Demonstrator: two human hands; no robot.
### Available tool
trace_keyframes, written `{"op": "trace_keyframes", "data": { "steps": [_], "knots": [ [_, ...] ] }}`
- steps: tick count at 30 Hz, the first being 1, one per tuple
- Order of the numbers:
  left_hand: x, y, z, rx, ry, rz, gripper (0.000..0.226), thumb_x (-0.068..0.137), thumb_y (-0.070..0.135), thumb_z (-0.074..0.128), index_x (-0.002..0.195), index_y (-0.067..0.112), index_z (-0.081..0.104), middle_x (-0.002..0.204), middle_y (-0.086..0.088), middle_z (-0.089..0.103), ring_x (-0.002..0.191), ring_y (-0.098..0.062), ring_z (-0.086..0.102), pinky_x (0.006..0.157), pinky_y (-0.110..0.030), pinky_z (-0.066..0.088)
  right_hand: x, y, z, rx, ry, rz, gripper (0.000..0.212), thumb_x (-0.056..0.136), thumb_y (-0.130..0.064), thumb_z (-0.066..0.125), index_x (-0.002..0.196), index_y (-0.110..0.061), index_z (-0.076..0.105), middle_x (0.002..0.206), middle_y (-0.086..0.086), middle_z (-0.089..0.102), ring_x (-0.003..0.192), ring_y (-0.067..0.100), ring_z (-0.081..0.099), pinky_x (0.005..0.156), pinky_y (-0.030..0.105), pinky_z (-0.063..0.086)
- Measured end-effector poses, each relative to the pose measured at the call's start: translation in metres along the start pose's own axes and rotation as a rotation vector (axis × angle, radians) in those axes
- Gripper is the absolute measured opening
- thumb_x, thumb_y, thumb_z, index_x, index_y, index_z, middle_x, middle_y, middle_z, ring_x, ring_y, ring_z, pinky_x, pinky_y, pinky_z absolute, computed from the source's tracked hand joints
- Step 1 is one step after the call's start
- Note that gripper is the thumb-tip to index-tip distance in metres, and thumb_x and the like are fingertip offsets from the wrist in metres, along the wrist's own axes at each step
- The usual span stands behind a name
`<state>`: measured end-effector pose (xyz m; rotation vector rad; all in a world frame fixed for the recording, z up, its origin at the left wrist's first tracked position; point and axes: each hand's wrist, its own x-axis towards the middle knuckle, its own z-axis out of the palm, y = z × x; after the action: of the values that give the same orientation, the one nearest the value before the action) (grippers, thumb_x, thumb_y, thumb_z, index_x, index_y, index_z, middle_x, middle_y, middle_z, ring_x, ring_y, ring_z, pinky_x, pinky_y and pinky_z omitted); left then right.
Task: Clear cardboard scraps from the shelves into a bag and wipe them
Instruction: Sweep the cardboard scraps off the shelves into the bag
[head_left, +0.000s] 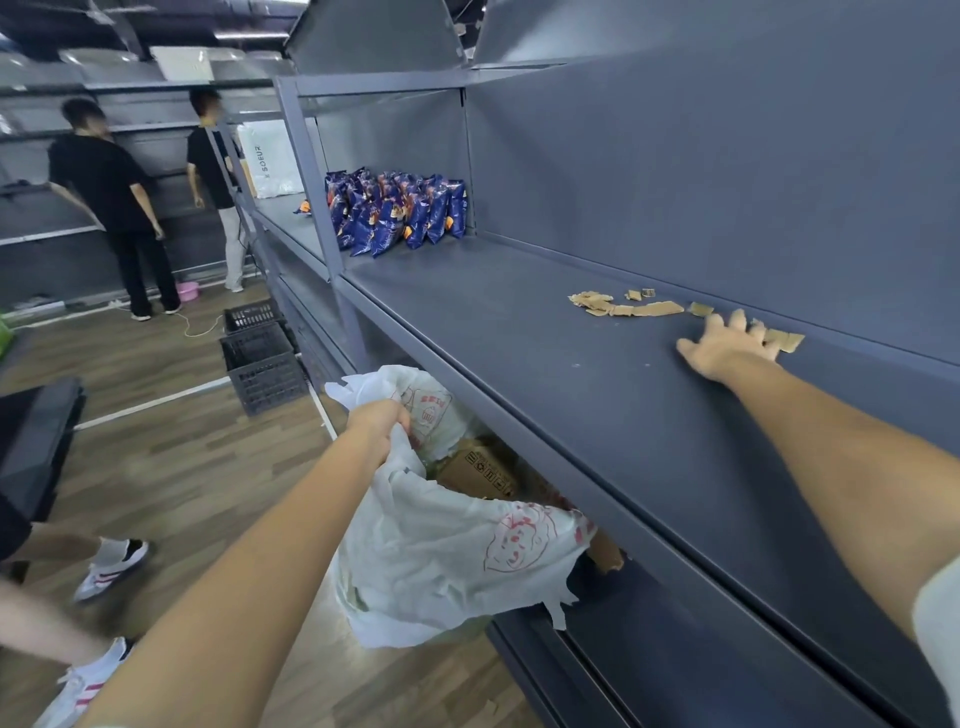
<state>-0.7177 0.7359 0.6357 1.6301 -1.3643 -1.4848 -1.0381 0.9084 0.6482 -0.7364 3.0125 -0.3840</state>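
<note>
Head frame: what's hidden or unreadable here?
1. Cardboard scraps under the right hand: head view, the hand covers some; count unknown.
2. White bag contents, left hand with a grip on its rim: head view, bag wall hides all but some cardboard.
3. Blue snack packs, print: head view, too small.
4. Shelf, right end: head view, cut by frame edge.

scraps (631, 307) on shelf (519, 332) | packets (400, 213) far left | bag (447, 551) below

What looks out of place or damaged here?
Torn cardboard scraps lie scattered along the back of the grey shelf, by the right hand. The white plastic bag that the left hand grips has a ragged, torn edge.
</note>
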Motion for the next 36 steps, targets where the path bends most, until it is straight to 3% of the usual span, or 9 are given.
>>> {"op": "trace_keyframes", "data": {
  "steps": [7, 13, 18, 28, 36],
  "knots": [
    [0.017, 0.007, -0.006, -0.018, 0.014, 0.003, 0.018, 0.073, -0.015, 0.039, 0.064, 0.001, 0.042, 0.066, -0.007, 0.036, 0.055, -0.021, 0.038, 0.047, -0.026, 0.032, 0.025, 0.001, -0.005, 0.013, 0.026, 0.052, 0.064, 0.092, -0.05, 0.035, 0.144, -0.014, 0.026, 0.157, 0.01, 0.004, 0.143, 0.038, -0.001, 0.113, 0.054, 0.003],
    [0.029, 0.015, -0.007, 0.046, 0.011, -0.006, 0.021, 0.076, -0.016, 0.039, 0.066, 0.003, 0.044, 0.072, -0.01, 0.039, 0.062, -0.021, 0.042, 0.053, -0.026, 0.035, 0.047, -0.002, -0.002, 0.026, -0.054, 0.057, 0.067, 0.091, -0.059, 0.025, 0.147, -0.024, 0.019, 0.158, 0.005, 0.002, 0.144, 0.034, -0.002, 0.114, 0.057, 0.004],
    [0.04, 0.02, -0.007, 0.06, 0.02, -0.016, 0.021, 0.078, -0.014, 0.041, 0.066, 0.003, 0.046, 0.07, -0.009, 0.039, 0.063, -0.02, 0.041, 0.051, -0.025, 0.035, 0.054, -0.028, 0.007, 0.019, -0.075, 0.0, 0.065, 0.088, -0.061, 0.024, 0.146, -0.03, 0.02, 0.158, 0.004, 0.005, 0.143, 0.036, 0.003, 0.111, 0.062, 0.002],
    [0.06, 0.027, -0.007, 0.099, 0.027, -0.051, 0.019, 0.077, -0.015, 0.043, 0.068, 0.001, 0.048, 0.07, -0.011, 0.04, 0.064, -0.021, 0.043, 0.049, -0.025, 0.035, 0.078, -0.083, 0.003, 0.101, -0.149, -0.034, 0.072, 0.083, -0.074, 0.023, 0.146, -0.04, 0.011, 0.158, -0.004, -0.006, 0.144, 0.029, -0.009, 0.106, 0.069, 0.004],
    [0.066, 0.028, -0.013, 0.08, 0.019, -0.075, 0.019, 0.076, -0.016, 0.043, 0.069, 0.001, 0.048, 0.072, -0.011, 0.042, 0.063, -0.021, 0.044, 0.048, -0.025, 0.037, 0.096, -0.115, 0.023, -0.024, -0.241, -0.135, 0.071, 0.087, -0.07, 0.013, 0.148, -0.035, 0.008, 0.158, 0.001, -0.005, 0.143, 0.035, -0.012, 0.113, 0.06, -0.004]
  ]
}}
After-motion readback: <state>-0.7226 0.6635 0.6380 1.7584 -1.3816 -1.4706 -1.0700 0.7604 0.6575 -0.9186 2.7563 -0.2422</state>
